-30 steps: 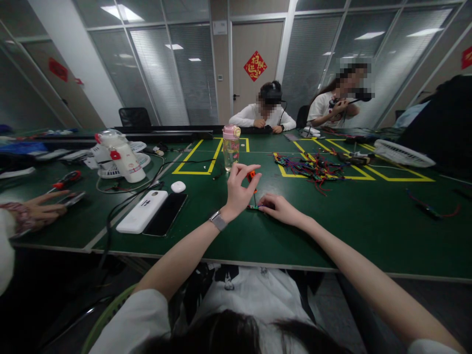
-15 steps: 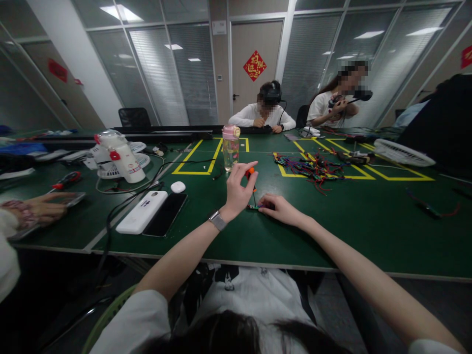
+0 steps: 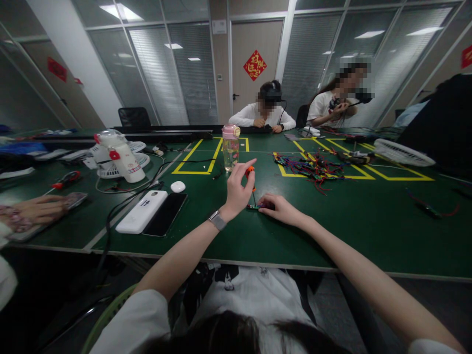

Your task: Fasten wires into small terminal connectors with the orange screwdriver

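Between the fingers of my left hand (image 3: 238, 189) is a screwdriver (image 3: 253, 190) with an orange handle, standing almost upright. Its thin dark shaft runs down to a small green circuit board (image 3: 252, 207) on the table. My right hand (image 3: 276, 207) rests on the table with its fingers closed on the right end of that board. Purplish and red wires show beside the board, partly covered by my right fingers. The screwdriver's tip meets the board, though the exact contact spot is too small to make out.
Behind my hands stands a pink-lidded bottle (image 3: 231, 150). A heap of wired circuit boards (image 3: 313, 164) lies beyond to the right, and a single wired board (image 3: 429, 206) farther right. Left are a white power bank (image 3: 143, 211), a phone (image 3: 165, 215) and another person's hand (image 3: 40, 211).
My left fingers have shifted slightly around the screwdriver handle. My right hand and the board stay in place. The neighbour's hand at the left has moved a little.
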`<state>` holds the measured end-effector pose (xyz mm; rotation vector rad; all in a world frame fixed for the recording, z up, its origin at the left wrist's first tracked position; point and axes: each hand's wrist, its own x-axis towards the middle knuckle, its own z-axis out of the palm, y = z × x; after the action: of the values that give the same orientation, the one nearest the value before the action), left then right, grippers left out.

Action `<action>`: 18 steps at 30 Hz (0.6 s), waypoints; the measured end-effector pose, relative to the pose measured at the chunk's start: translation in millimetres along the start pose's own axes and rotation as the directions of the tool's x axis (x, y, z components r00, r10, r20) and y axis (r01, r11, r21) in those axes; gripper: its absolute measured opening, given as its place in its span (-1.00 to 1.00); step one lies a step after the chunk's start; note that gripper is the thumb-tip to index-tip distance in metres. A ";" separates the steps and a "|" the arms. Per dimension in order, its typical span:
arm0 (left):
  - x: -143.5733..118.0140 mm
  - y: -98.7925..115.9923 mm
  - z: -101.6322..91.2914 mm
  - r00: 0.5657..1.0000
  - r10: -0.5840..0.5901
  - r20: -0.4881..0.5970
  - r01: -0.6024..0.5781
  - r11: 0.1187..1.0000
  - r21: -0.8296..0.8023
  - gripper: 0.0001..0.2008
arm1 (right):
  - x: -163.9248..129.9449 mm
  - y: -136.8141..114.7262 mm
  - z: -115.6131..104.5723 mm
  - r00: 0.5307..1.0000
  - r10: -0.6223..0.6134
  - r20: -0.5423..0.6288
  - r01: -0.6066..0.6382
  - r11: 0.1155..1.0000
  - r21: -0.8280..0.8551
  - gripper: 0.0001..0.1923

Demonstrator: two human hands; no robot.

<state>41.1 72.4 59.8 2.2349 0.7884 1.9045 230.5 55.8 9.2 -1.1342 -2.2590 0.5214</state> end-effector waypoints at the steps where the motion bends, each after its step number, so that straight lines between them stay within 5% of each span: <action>1: -0.2 -0.2 0.2 1.000 0.012 -0.009 -0.012 1.000 0.018 -0.73 | -0.1 -0.5 -0.2 1.000 0.003 0.000 -0.003 1.000 -0.003 -0.93; 12: -0.9 3.1 -1.5 0.997 0.032 0.064 -0.030 0.999 -0.033 -0.62 | 0.4 -1.5 -0.3 1.000 0.021 0.005 -0.022 1.000 0.014 -0.93; 18: -0.2 0.0 0.1 0.997 0.076 -0.002 -0.075 0.996 0.041 -0.73 | 0.0 -2.0 -0.3 1.000 0.012 0.010 -0.012 1.000 0.008 -0.94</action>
<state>41.2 72.4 59.7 2.3178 0.7607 1.9432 229.5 54.7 10.6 -1.1441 -2.2580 0.5417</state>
